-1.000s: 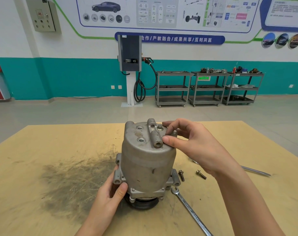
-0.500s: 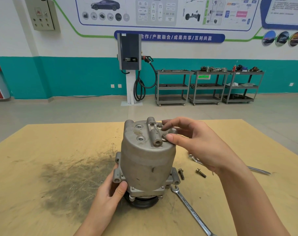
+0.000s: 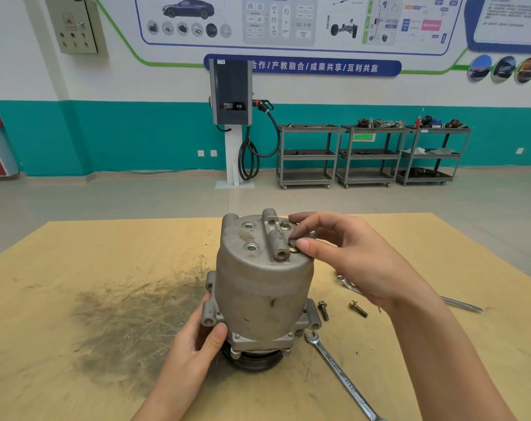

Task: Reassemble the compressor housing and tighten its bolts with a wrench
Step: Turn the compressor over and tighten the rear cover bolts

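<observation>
Grey compressor housing (image 3: 264,287) on a tan table (image 3: 76,268) (dark-smudged).

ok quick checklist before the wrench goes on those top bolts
1. Compressor steadied: ok, left hand grips its lower flange.
2. Near bolt started by hand: ok, right hand pinches its head.
3. Second top bolt in place: ok.
4. Both fully seated: cannot tell.
5. All bolts fitted: not ok, two loose bolts on the table.
6. Wrench within reach: ok.

R hand (image 3: 346,253) now pinches bolt (image 3: 293,245) lower, its head nearly down on the housing (image 3: 264,275) top.
</observation>
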`<control>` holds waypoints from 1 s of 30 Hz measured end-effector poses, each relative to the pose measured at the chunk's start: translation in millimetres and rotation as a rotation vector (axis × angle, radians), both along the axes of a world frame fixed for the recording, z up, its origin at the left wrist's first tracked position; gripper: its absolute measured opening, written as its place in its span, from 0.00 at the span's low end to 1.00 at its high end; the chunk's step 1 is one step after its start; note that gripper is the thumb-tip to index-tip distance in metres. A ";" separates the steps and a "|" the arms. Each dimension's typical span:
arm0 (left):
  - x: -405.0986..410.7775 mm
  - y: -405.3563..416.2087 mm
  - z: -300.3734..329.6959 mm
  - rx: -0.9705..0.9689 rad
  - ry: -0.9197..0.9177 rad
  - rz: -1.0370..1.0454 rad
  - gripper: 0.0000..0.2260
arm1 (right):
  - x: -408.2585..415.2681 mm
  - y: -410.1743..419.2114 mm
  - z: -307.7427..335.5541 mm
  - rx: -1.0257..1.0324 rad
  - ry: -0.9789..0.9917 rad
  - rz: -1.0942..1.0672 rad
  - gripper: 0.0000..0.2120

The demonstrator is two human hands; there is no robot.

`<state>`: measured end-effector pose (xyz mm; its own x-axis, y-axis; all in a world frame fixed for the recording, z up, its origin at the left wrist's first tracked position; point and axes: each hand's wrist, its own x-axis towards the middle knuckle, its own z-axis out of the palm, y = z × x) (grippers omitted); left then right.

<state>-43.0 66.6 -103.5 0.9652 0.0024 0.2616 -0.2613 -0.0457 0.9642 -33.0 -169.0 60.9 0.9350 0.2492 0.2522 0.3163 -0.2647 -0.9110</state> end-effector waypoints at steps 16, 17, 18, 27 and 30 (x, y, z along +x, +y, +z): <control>-1.6 -1.7 1.8 0.014 -0.005 -0.012 0.51 | 2.9 3.3 -3.6 -0.009 -0.041 -0.038 0.06; -1.8 -1.8 2.0 0.014 -0.004 -0.012 0.51 | 2.9 3.7 -3.9 -0.017 -0.048 -0.048 0.05; -1.9 -2.0 2.1 0.015 -0.003 -0.011 0.51 | 3.1 3.8 -3.9 -0.026 -0.053 -0.055 0.05; -2.8 -2.1 2.4 0.003 0.008 -0.009 0.55 | 0.2 0.9 -1.5 -0.022 -0.027 -0.025 0.06; -2.7 -1.1 1.7 0.007 0.014 -0.011 0.56 | 1.1 4.1 -2.7 -0.030 -0.042 -0.052 0.06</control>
